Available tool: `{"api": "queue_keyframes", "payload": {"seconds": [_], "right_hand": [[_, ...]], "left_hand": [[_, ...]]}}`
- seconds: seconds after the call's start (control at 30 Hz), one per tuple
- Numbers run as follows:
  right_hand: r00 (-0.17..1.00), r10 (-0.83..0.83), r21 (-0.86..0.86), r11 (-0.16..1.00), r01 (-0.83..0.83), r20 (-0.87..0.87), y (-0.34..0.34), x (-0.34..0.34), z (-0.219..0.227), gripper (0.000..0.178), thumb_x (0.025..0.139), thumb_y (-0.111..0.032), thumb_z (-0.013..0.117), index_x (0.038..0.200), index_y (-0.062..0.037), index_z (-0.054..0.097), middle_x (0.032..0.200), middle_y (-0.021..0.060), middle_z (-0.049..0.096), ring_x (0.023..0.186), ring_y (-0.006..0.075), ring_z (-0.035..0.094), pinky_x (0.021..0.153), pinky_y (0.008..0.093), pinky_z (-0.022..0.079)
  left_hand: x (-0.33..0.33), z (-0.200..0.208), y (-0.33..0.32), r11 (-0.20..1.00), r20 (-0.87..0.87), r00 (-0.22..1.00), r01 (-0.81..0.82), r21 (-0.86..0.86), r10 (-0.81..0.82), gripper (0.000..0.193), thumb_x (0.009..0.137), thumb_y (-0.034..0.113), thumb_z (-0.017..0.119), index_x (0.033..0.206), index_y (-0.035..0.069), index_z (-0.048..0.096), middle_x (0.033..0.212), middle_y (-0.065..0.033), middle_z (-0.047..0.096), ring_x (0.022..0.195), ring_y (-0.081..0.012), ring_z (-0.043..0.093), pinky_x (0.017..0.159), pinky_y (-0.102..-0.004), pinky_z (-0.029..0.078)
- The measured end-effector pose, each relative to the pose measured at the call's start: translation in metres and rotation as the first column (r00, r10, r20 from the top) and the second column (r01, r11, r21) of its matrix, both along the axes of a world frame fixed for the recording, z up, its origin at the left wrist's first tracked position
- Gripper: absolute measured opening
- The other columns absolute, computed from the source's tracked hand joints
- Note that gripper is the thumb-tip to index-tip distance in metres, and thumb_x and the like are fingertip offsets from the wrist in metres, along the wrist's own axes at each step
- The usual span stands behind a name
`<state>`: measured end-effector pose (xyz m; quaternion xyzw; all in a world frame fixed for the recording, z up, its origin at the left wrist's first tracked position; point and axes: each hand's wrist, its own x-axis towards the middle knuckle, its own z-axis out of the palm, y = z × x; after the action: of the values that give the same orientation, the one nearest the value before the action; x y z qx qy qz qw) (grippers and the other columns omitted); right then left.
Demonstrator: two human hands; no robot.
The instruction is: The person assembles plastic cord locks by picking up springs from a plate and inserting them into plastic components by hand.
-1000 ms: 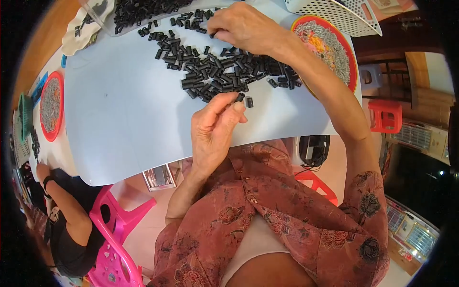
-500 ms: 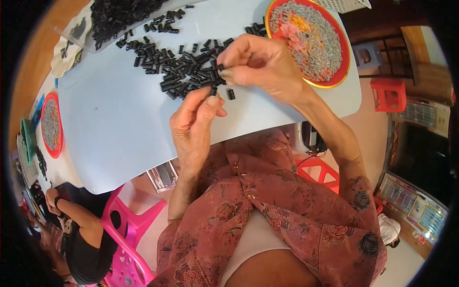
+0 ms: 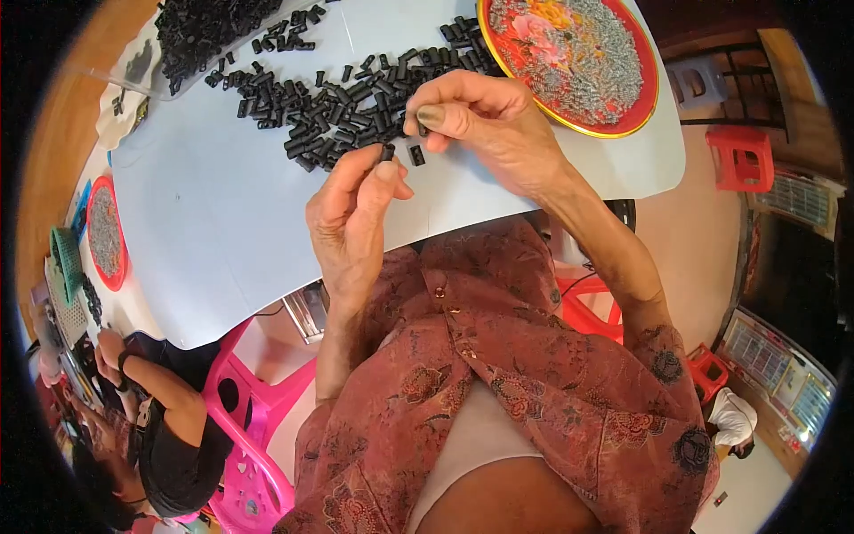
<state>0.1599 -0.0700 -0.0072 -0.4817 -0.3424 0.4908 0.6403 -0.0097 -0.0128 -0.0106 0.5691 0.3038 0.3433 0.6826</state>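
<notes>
My left hand (image 3: 351, 209) pinches a small black plastic cylinder (image 3: 387, 153) upright between thumb and fingertips. Just beyond it, on the right, my right hand (image 3: 489, 125) is closed, thumb against forefinger, on a small dark piece (image 3: 422, 131) mostly covered by the fingers; it looks like another black plastic part. Between the two hands a single black plastic piece (image 3: 417, 156) lies on the pale tabletop (image 3: 205, 231). Behind the hands spreads a loose pile of such black pieces (image 3: 334, 116). The hands are apart, slightly above the table.
A red patterned tray (image 3: 654, 76) of small silvery metal pieces stands at the far right. A clear container (image 3: 218, 44) heaped with black parts is at the far left. On the left are a smaller red tray (image 3: 118, 262), a pink chair (image 3: 267, 436) and another person's arm (image 3: 165, 392).
The view has shifted slightly. My right fingers have turned so the thumb now lies over the piece, covering more of it. My left hand keeps its pinch on the cylinder.
</notes>
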Motion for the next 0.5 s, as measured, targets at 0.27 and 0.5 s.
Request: {"api": "queue_keyframes", "payload": {"seconds": [0.27,0.5], "right_hand": [[0.999,-0.012,0.001,1.0,0.012,0.042,0.012,-0.012,-0.002,0.013,0.084,-0.007,0.066,0.095,-0.0006,0.068,0.077,0.0015,0.065,0.066,0.0048,0.057,0.06,0.0188,0.045],[0.994,-0.067,0.033,0.997,0.065,0.09,0.016,-0.019,-0.002,0.012,0.083,-0.005,0.067,0.093,0.0008,0.069,0.075,0.0008,0.066,0.065,0.0027,0.055,0.057,0.0178,0.044]], "left_hand": [[-0.002,0.0,0.002,1.0,-0.049,0.999,0.015,0.013,-0.014,0.018,0.091,0.011,0.057,0.101,-0.003,0.062,0.075,-0.0035,0.061,0.07,-0.0075,0.054,0.062,-0.0202,0.041],[-0.003,-0.005,0.003,0.998,-0.039,0.999,0.024,0.062,-0.021,0.018,0.09,0.01,0.058,0.102,-0.003,0.061,0.074,-0.0034,0.06,0.069,-0.0074,0.054,0.06,-0.0203,0.041]]}}
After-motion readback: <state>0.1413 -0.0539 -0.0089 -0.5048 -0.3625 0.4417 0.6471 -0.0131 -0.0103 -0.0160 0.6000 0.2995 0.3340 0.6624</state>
